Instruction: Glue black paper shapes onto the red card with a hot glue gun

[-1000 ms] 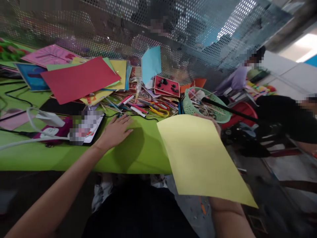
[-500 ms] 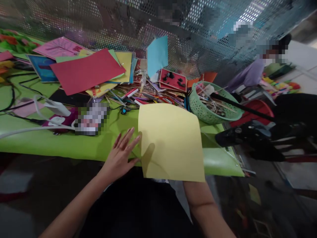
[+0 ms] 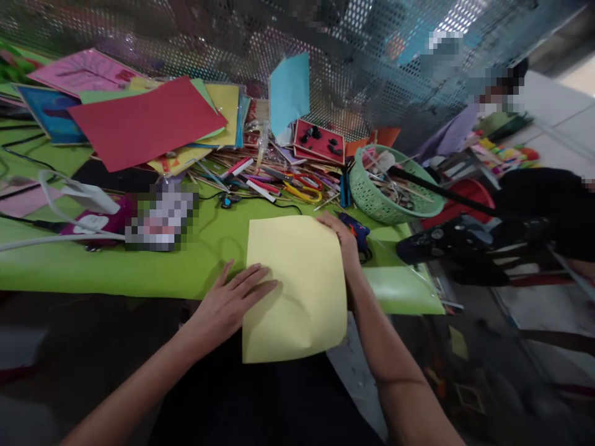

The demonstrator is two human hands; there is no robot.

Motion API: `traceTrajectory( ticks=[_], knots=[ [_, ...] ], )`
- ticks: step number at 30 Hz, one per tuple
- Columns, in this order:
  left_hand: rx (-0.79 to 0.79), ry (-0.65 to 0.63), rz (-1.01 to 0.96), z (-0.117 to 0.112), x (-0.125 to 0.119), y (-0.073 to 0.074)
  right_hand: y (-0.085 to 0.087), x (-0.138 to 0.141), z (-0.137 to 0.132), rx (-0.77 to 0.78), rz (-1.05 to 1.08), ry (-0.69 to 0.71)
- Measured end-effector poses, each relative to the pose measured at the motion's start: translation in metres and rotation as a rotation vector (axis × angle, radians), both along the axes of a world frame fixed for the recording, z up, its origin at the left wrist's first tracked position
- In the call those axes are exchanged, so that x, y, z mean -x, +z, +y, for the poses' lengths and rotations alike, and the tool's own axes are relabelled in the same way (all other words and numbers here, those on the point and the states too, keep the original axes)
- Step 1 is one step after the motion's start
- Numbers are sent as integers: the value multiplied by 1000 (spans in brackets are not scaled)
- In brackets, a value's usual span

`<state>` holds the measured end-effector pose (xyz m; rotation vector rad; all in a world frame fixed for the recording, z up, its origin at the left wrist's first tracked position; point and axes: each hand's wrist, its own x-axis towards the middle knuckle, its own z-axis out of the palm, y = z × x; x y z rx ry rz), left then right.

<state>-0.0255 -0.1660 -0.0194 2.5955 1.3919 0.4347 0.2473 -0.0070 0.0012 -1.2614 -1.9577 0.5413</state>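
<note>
A pale yellow sheet of paper (image 3: 297, 291) lies partly on the green tabletop, its near end reaching over the front edge with a slight buckle. My left hand (image 3: 232, 300) rests flat on the sheet's left side, fingers spread and open. At the upper right corner, my right hand (image 3: 343, 238) is closed on the sheet's edge; its thumb is hidden. Just beyond that hand is a dark blue tool (image 3: 356, 230), its kind unclear. Scissors with yellow and red handles (image 3: 304, 188) lie among pens and sticks behind the sheet.
A green basket (image 3: 372, 198) of small items stands at right, beside a dark camera-like device (image 3: 441, 238). A blurred phone (image 3: 162, 217) and a purple power strip (image 3: 100, 220) with cables lie left. Red card (image 3: 149, 124) tops a pile before the mesh. A person in purple (image 3: 446, 133) is beyond.
The sheet has come down and left toward me. My right hand has moved from beneath it to its right edge. My left hand now lies on top of it. The scissors are uncovered.
</note>
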Motion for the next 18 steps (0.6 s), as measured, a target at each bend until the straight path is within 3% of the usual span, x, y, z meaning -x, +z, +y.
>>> traceTrajectory(
  ticks=[4,8,14,16,18],
  knots=[
    [-33,-9,-72,0,14,-6,1,-16,-18,-81,-256,23],
    [-2,24,-175,-2,30,-3,3,-30,-44,-84,-381,231],
    [5,117,-258,-2,33,-1,8,-37,-78,98,-122,482],
    [25,125,-286,0,32,2,8,-36,-83,187,27,497],
    [76,187,-312,4,29,7,6,-34,-86,289,107,427]
  ],
)
